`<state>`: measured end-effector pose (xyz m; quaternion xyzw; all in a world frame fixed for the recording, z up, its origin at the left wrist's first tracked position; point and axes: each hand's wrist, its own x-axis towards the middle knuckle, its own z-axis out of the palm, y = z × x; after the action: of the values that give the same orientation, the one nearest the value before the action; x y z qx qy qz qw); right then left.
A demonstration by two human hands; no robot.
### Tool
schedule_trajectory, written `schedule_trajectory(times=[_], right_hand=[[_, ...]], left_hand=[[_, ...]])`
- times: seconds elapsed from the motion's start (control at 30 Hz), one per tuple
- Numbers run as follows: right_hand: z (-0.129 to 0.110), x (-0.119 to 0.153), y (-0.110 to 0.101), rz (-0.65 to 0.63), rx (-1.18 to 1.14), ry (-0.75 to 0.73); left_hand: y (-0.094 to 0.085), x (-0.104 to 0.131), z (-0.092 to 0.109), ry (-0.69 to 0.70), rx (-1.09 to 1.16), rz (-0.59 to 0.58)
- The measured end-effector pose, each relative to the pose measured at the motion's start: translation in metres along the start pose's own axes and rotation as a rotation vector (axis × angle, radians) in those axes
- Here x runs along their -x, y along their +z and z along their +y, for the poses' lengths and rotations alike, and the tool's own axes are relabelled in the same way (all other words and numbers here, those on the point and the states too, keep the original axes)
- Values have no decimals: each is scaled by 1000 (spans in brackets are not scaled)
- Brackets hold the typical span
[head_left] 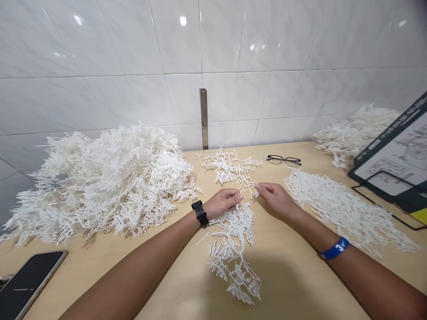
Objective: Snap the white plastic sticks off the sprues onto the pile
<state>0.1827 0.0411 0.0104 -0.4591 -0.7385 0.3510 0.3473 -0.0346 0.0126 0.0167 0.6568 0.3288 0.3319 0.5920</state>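
My left hand (224,202), with a black watch at its wrist, is closed on a white branching piece (235,249) that hangs down toward me. To its right, my right hand (271,198) is pinched on a small white bit (256,194), the two hands a short way apart. Just beyond them, a loose cluster of white branched pieces (230,166) lies on the table. A large heap of white branched pieces (113,178) stands at the left. Thin white pieces (340,209) lie in a flat layer right of my right hand.
Black-framed glasses (283,160) lie near the tiled wall (133,44). A phone (31,282) is on the table (180,289) at the lower left. Another white pile (356,129) sits at the back right beside a dark printed box (396,155) and black wire frame (376,202).
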Motion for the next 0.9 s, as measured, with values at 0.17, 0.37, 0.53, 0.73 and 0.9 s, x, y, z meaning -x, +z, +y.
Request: schedule_trajectory(times=[0.17,0.37,0.53,0.73,0.9], right_hand=[[10,-5,-29,260,455,156],[15,-8,-44,173,559,225],[0,2,-5,-92,312,30],[-9,10,14,-247,369,-13],[-4,7,8,-292,346,-74]], left_hand=[[-3,-2,-6,25,-37,61],[-4,-4,-10,4,63,50],[-2,-4,-7,-4,55,67],[-2,-4,-7,-4,13,107],[0,-3,-5,-5,12,154]])
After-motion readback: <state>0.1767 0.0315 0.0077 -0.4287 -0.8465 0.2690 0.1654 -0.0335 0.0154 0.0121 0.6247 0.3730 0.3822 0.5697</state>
